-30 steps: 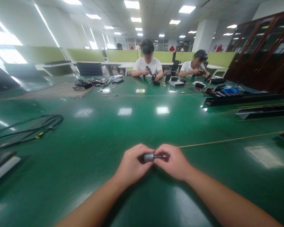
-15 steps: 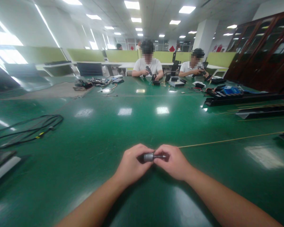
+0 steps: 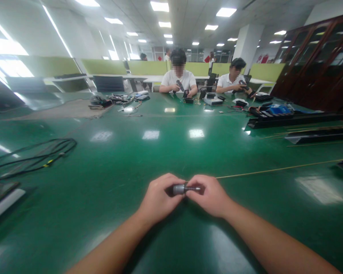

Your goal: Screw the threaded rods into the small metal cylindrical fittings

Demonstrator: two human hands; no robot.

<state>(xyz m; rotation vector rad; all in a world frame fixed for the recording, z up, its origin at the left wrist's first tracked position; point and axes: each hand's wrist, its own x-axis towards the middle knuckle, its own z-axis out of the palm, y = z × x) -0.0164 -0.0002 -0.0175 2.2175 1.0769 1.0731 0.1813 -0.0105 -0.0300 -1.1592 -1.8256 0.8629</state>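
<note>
Metal tool (image 3: pixel 178 189): pointing sideways, over the green table (image 3: pixel 131 152).
Left hand (image 3: pixel 159 196): wraps its thick gray end.
Right hand (image 3: pixel 212 196): pinches where it gets thin.
Grip: looks like a second ago, so the tool seems held steady.
Yellow rod (image 3: pixel 274 169): right of the tool.

Worn on your head, the camera faces forward and down along the table (image 3: pixel 117 152), your left hand (image 3: pixel 162 199) and right hand (image 3: pixel 214 196) near at lower center, the room well beyond and ceiling lights (image 3: pixel 159 6) topping your wide view.
</note>
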